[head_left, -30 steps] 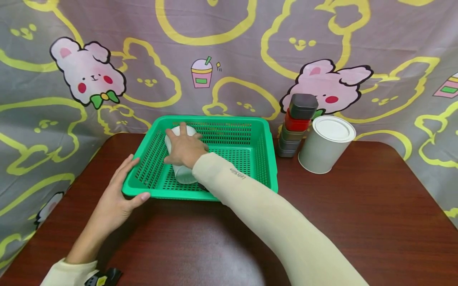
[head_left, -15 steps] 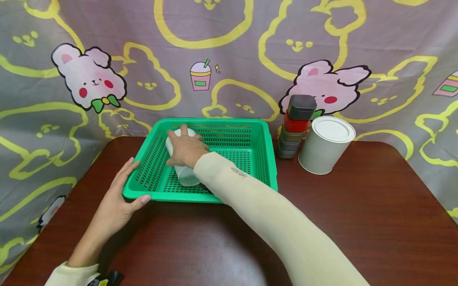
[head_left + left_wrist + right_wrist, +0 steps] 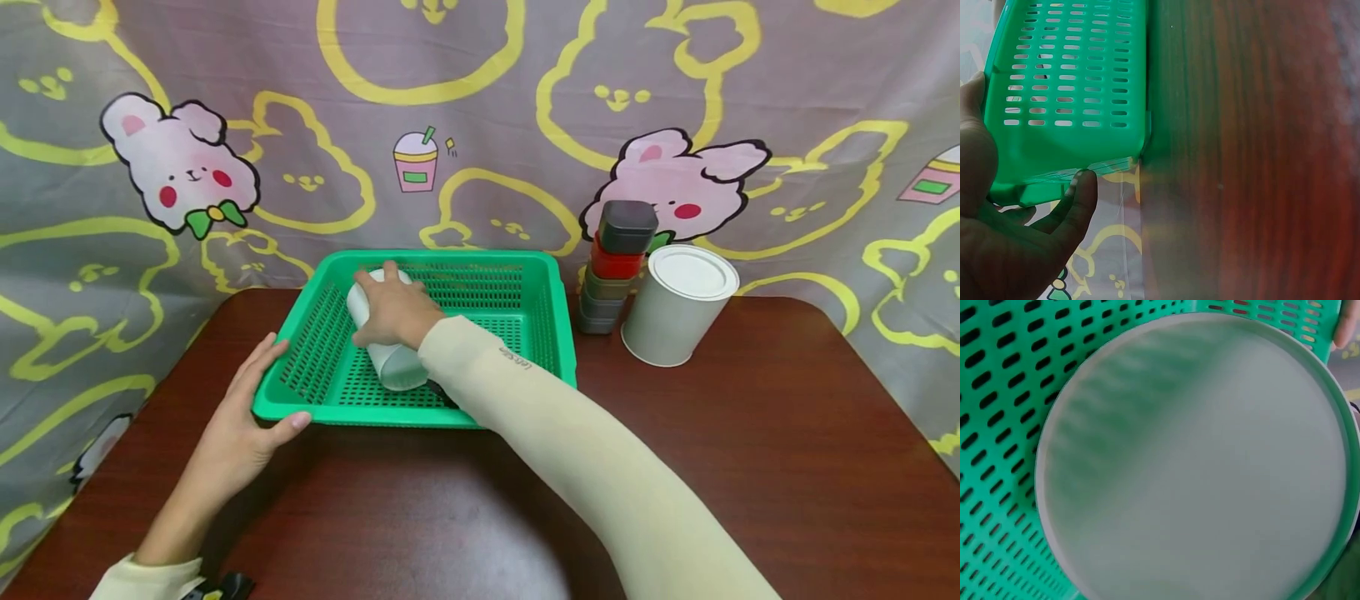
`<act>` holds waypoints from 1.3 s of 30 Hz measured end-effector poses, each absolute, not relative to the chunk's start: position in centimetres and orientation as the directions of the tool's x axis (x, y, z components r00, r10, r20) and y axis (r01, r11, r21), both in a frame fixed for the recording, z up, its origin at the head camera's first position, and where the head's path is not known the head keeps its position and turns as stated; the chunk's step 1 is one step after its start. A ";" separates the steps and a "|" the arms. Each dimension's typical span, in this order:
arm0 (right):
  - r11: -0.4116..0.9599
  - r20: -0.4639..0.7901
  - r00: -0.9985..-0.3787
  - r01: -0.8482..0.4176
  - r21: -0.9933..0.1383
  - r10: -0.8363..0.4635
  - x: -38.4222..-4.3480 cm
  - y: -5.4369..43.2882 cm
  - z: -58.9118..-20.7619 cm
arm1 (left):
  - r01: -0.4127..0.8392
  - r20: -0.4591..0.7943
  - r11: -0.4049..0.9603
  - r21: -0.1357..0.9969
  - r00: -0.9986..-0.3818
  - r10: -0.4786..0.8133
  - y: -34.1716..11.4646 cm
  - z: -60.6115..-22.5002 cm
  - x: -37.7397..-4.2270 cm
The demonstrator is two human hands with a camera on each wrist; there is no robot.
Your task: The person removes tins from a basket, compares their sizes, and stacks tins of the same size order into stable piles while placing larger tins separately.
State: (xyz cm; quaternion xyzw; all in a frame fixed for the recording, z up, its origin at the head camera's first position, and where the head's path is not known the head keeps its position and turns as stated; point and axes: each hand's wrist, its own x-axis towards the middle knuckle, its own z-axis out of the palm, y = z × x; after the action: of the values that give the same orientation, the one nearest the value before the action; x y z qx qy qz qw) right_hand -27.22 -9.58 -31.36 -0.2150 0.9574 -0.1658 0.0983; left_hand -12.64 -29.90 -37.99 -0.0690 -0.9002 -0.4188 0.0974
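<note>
A white cylindrical can (image 3: 402,368) lies tilted inside the green perforated basket (image 3: 566,333), toward its left side. My right hand (image 3: 393,310) grips the can from above, fingers spread over its far part and thumb along its left side. In the right wrist view, the round pale end (image 3: 1210,469) of the can fills most of the picture, with basket mesh behind it. My left hand (image 3: 240,425) holds the basket's near left corner, thumb at the front rim and fingers along the left side. The left wrist view shows those fingers (image 3: 1079,206) around the basket's corner.
Right of the basket stands a stack of square tins (image 3: 617,267) in grey, red and olive. Beside it is another white can (image 3: 675,312) with a lid. Behind the brown table (image 3: 750,467) hangs a patterned cloth (image 3: 480,100).
The near end of the can has swung slightly to the right under my right hand. My left hand keeps its place on the basket corner.
</note>
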 end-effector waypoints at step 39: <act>0.631 0.392 -0.802 -0.596 -0.496 -0.450 -22.8 -1.5 -25.4 | 0.207 0.243 0.649 0.732 -0.969 0.036 -29.8 -38.0 -12.5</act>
State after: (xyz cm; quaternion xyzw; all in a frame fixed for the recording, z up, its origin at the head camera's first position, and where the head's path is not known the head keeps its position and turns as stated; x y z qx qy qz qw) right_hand -22.78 -1.53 -25.37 -0.2922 0.8956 -0.3146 -0.1163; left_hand -12.52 -29.78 -37.96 -0.0675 -0.9020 -0.4136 0.1035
